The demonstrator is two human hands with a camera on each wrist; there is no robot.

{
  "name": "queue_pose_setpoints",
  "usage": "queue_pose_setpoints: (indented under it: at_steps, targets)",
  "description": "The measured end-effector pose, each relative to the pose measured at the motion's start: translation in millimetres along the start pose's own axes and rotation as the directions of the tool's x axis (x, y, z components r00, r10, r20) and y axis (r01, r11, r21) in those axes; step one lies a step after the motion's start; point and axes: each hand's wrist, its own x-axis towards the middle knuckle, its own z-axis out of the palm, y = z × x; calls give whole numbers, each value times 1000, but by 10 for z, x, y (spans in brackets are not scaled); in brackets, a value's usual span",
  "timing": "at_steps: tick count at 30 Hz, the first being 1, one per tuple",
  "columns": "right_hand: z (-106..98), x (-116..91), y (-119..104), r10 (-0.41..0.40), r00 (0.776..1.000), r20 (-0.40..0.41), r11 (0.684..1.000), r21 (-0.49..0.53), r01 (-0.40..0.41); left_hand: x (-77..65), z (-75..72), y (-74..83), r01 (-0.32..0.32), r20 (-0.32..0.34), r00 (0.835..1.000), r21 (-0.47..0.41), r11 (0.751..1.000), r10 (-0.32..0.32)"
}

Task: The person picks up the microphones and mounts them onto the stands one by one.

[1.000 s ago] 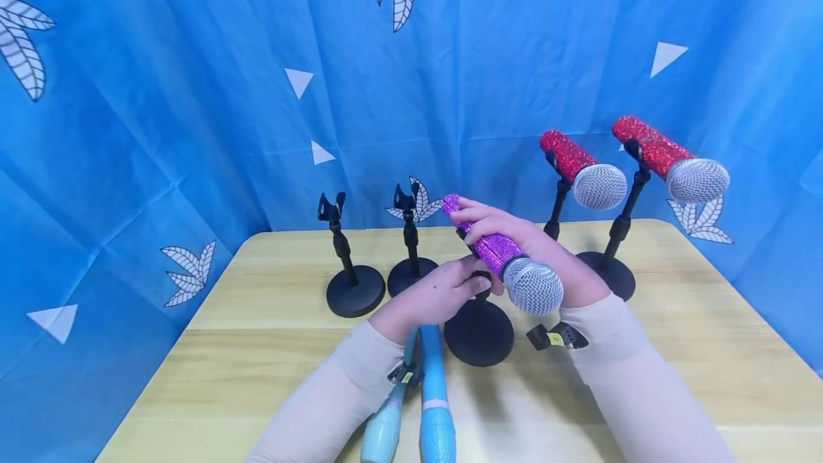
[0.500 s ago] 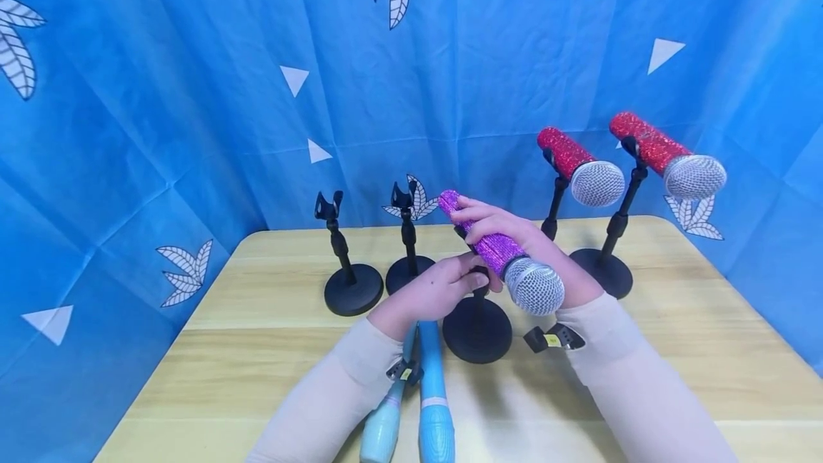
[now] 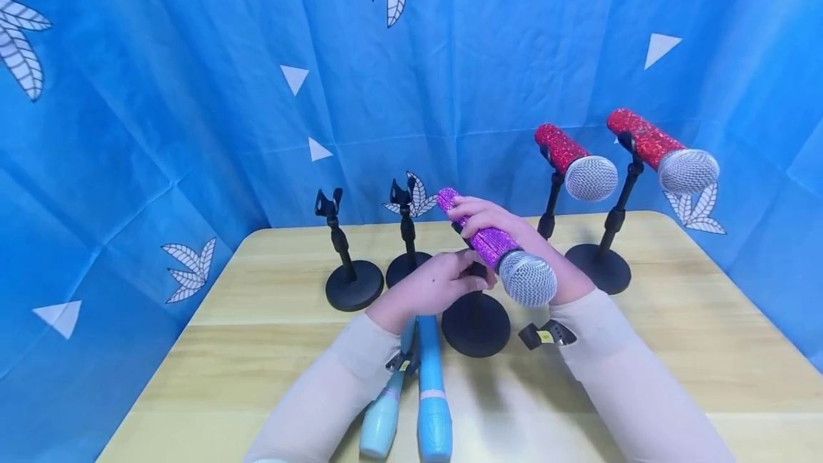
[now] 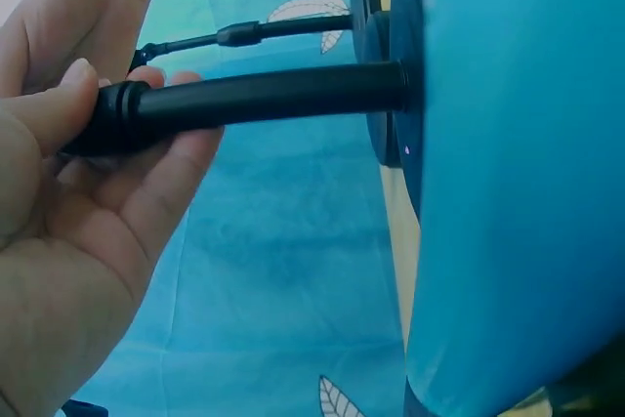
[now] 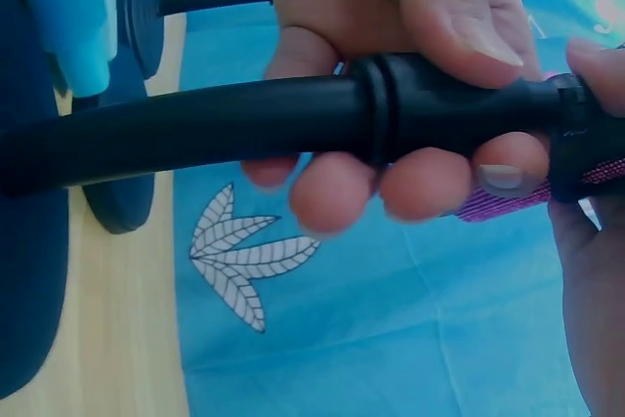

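My left hand [image 3: 437, 284] grips the upper pole of a black desktop microphone stand [image 3: 476, 327]; in the left wrist view its thumb and fingers close round the pole's collar [image 4: 122, 109]. A glittery purple microphone [image 3: 491, 245] with a silver mesh head [image 3: 529, 279] lies tilted at the stand's top, head toward me. My right hand [image 3: 540, 249] holds this microphone, fingers curled over its body from behind. The clip under the microphone is mostly hidden by the hands in the head view; the right wrist view shows a black clip [image 5: 576, 148] against the purple body.
Two red glitter microphones [image 3: 562, 148] sit on stands at right. Two black stands [image 3: 347, 252] with bare clips stand at left and behind my left hand. Two blue club-shaped objects [image 3: 434, 391] lie near my left forearm. A blue patterned curtain [image 3: 225, 91] backs the wooden table [image 3: 257, 349].
The head view has shifted slightly. Both hands keep their hold on the stand and the purple microphone, with hardly any visible movement.
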Motion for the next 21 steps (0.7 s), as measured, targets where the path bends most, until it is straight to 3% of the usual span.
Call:
queue_pose_setpoints:
  at_steps: [3, 5, 8, 11, 13, 16, 19, 20, 21]
  targets:
    - [22, 12, 57, -41, 999, -17, 999, 21, 42, 6, -17, -18, 6, 7, 1000, 3, 1000, -6]
    - [40, 5, 62, -16, 999, -32, 1000, -8, 16, 1, -23, -16, 32, 8, 999, 24, 999, -33]
    - [58, -26, -12, 101, 993, -58, 989, -101, -107, -14, -16, 3, 81, 5, 997, 107, 991, -82]
    - [50, -92, -175, 252, 965, -72, 942, -209, -262, -62, 0, 48, 142, 7, 989, 205, 969, -146]
    - [31, -154, -294, 356, 932, -74, 898, -249, -363, -130, 7, 98, 194, -5, 980, 282, 939, -201]
    - [-9, -279, -449, 535, 842, -65, 807, -254, -533, -265, 9, 198, 242, -28, 967, 415, 877, -254]
    - [-18, -404, -565, 669, 742, -44, 707, -269, -654, -415, 33, 309, 215, -14, 968, 561, 800, -251]
    - [-10, -452, -600, 694, 719, -38, 675, -314, -668, -461, 53, 344, 191, 3, 971, 598, 778, -240]
    - [1, -496, -636, 702, 712, -27, 656, -365, -661, -506, 79, 376, 164, 26, 973, 631, 759, -231]
